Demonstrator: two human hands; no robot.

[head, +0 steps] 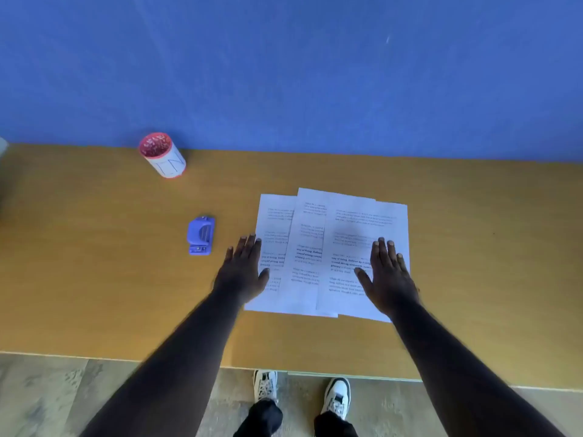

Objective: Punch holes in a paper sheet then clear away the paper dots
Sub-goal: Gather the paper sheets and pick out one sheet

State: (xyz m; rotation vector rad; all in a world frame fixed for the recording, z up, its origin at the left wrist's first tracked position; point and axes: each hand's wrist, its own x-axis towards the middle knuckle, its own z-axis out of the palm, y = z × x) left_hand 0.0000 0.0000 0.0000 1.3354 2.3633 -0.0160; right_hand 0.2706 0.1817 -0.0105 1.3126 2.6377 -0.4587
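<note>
Three printed white paper sheets (331, 222) lie overlapped and fanned on the wooden table (94, 294). My left hand (243, 269) rests flat over the left edge of the leftmost sheet, fingers spread, holding nothing. My right hand (388, 275) lies flat on the rightmost sheet, fingers apart. A small blue hole punch (201, 235) sits on the table to the left of the sheets, a short gap from my left hand. No loose paper dots show on the table.
A red and white cup (164, 154) with white bits inside stands at the back left, close to the blue wall (284, 74). The table's front edge runs just above my shoes (337, 394) on the grey floor.
</note>
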